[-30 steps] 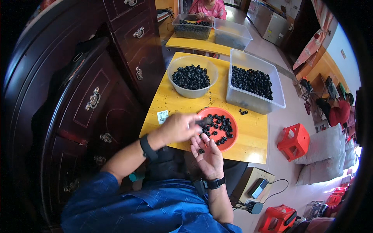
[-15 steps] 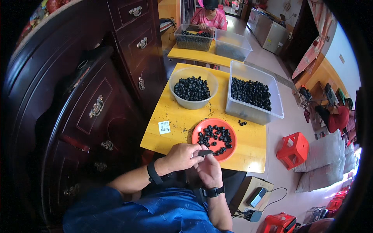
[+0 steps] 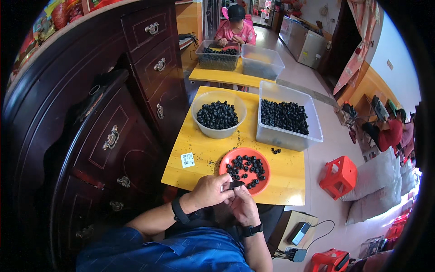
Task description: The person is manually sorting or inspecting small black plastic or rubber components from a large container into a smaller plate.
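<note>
My left hand is closed, thumb and fingers pinching a dark, flat, blade-like piece. The fingers of my right hand are bent together against the other end of that piece; anything small inside them is hidden. Both hands meet over the near edge of a red-orange plate. Scattered on the plate are small black ring-shaped parts, each with a hole. Behind it stand a round translucent tub and a rectangular clear bin, both holding many such black parts.
A white label and black crumbs lie on the yellow table. Loose black parts sit beside the plate. Dark wooden drawers stand close on my left. On the right are a red stool and sacks. A co-worker sits beyond.
The view has tilted upward slightly, so the table and containers sit lower in the picture. My hands stay together at the plate's edge, and the dark blade has turned a little between them.
</note>
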Tool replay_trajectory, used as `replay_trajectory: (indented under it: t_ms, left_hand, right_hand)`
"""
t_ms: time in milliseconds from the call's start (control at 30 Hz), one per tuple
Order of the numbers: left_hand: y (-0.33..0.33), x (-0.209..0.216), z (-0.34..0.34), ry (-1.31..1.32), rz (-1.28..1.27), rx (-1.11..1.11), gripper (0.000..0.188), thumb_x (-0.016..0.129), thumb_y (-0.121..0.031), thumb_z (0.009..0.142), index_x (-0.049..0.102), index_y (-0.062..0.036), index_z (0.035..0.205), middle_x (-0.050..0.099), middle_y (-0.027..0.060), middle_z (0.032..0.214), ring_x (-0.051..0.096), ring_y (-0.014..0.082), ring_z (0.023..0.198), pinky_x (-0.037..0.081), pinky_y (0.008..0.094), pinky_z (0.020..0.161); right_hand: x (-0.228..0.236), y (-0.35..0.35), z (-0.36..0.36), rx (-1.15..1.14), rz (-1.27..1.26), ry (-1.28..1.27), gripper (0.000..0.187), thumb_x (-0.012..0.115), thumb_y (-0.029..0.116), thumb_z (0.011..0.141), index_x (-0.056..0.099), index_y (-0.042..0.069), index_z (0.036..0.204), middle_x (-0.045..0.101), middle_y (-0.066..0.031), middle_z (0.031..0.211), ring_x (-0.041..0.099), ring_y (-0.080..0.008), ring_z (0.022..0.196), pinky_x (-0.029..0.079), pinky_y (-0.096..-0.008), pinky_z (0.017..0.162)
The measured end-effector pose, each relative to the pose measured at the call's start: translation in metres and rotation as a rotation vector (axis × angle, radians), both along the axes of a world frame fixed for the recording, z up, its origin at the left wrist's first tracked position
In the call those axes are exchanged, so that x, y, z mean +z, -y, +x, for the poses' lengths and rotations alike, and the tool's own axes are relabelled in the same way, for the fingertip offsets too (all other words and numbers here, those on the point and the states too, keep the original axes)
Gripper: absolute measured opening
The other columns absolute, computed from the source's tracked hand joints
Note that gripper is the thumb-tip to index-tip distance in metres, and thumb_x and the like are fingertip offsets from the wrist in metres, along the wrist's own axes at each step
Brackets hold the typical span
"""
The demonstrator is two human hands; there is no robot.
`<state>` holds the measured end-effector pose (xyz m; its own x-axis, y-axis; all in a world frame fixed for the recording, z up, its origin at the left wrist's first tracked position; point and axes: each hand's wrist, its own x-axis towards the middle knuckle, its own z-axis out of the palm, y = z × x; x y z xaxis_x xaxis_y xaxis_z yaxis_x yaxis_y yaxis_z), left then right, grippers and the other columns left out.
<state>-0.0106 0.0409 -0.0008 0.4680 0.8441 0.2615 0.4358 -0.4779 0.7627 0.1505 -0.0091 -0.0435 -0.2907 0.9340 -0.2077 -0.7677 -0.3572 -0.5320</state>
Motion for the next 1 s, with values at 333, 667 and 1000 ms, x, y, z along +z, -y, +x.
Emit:
replay_trajectory:
  t_ms: [333, 667, 1000]
  left_hand:
    - [0.006, 0.004, -0.002, 0.312, -0.205, -0.080, 0.018, 0.074, -0.009, 0.087, 0.063, -0.0028, 0.100, 0.060, -0.0016, 0.071, 0.054, 0.0060, 0.060, 0.046, 0.0252, 0.057]
    - [-0.001, -0.004, -0.008, 0.696, -0.669, -0.193, 0.009, 0.066, -0.009, 0.094, 0.061, -0.0018, 0.093, 0.066, 0.0039, 0.080, 0.064, 0.0101, 0.070, 0.052, 0.0239, 0.065]
    - [0.000, 0.001, -0.017, 0.599, -0.836, -0.194, 0.012, 0.063, -0.013, 0.098, 0.061, -0.0011, 0.097, 0.068, 0.0055, 0.084, 0.064, 0.0114, 0.072, 0.052, 0.0229, 0.065]
  right_hand:
    - [0.005, 0.002, -0.006, -0.116, 0.053, 0.043, 0.019, 0.055, 0.025, 0.103, 0.060, 0.008, 0.109, 0.066, -0.0008, 0.091, 0.063, -0.0084, 0.079, 0.054, -0.0249, 0.074]
    - [0.000, 0.002, -0.019, -0.236, 0.168, 0.118, 0.014, 0.060, 0.017, 0.100, 0.058, 0.008, 0.110, 0.065, -0.0012, 0.092, 0.063, -0.0096, 0.076, 0.053, -0.0241, 0.072]
    - [0.001, 0.004, -0.012, -0.194, 0.164, -0.021, 0.010, 0.061, 0.016, 0.099, 0.059, 0.008, 0.105, 0.065, -0.0020, 0.091, 0.062, -0.0101, 0.077, 0.052, -0.0238, 0.071]
